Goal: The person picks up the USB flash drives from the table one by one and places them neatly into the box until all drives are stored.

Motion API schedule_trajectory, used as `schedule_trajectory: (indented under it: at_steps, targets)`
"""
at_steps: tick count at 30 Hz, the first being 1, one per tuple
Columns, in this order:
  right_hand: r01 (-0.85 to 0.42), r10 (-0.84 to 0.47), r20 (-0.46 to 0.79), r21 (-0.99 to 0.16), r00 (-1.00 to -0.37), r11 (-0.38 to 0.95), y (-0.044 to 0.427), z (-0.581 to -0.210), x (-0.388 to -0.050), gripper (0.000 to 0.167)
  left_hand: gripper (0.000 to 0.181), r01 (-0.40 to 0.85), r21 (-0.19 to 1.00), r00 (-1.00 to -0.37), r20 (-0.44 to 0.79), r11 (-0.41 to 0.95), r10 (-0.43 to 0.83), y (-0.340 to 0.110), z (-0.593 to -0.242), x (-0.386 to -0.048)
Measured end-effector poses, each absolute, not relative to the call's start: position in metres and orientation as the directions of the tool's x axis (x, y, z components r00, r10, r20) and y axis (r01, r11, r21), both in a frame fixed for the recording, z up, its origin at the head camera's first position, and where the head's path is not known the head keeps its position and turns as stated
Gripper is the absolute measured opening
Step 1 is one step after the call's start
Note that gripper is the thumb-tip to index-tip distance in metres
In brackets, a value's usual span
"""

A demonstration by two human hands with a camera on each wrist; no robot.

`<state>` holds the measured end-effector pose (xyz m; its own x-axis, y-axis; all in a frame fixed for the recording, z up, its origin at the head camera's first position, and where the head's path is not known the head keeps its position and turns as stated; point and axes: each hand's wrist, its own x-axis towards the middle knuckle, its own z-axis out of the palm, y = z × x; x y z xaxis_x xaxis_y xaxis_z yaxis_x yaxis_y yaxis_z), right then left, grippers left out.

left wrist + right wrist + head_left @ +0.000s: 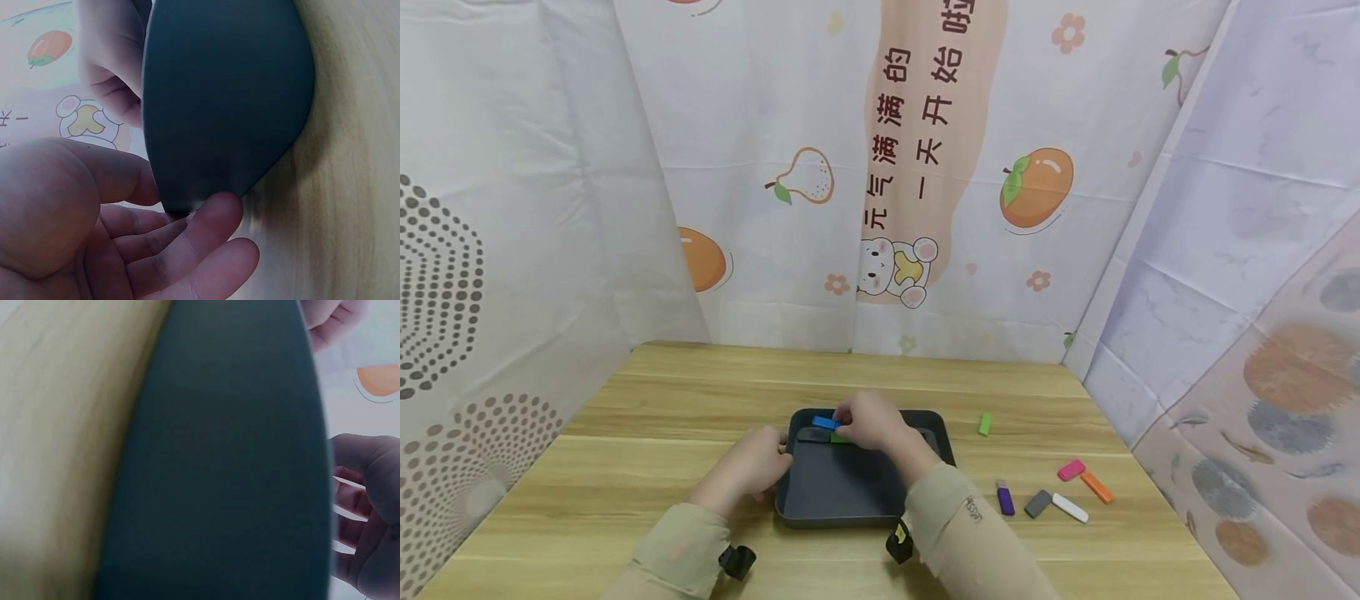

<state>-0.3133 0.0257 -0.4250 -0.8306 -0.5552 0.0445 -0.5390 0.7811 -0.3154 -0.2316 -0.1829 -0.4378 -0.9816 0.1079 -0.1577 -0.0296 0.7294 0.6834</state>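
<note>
In the head view a dark tray (850,523) stands on the wooden table. My left hand (751,462) grips its left side, thumb at the rim; up close, my left hand (144,231) has its fingers round the tray's edge (231,94). My right hand (871,423) reaches over the tray's far part, fingertips at a small green stick (837,438), which they appear to pinch. Touching or very near that hand is a blue stick (824,422). The tray wall (219,450) hides the fingertips of my right hand (372,512) in the right wrist view.
Right of the tray lie a light green stick (985,424), a purple one (1005,498), a grey one (1037,503), a white one (1070,507), a pink one (1071,470) and an orange one (1097,487). Behind the table hangs a printed curtain (775,275).
</note>
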Motion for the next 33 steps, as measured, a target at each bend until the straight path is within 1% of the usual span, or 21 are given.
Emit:
schedule_trajectory:
  at_steps: [15, 23, 33]
  targets:
    - [-0.517, -0.55, -0.028, -0.304, -0.835, 0.8, 0.008, -0.434, -0.307, 0.019, 0.044, -0.024, 0.687, -0.979, -0.162, 0.726, 0.121, -0.183, -0.437, -0.231]
    - [-0.511, -0.544, -0.056, -0.276, -0.837, 0.814, 0.003, -0.439, -0.305, 0.02, 0.043, -0.027, 0.686, -0.979, -0.165, 0.727, 0.119, -0.183, -0.436, -0.231]
    - [-0.515, -0.541, -0.062, -0.231, -0.839, 0.826, -0.003, -0.442, -0.301, 0.015, 0.041, -0.042, 0.685, -0.979, -0.174, 0.728, 0.107, -0.183, -0.436, -0.231]
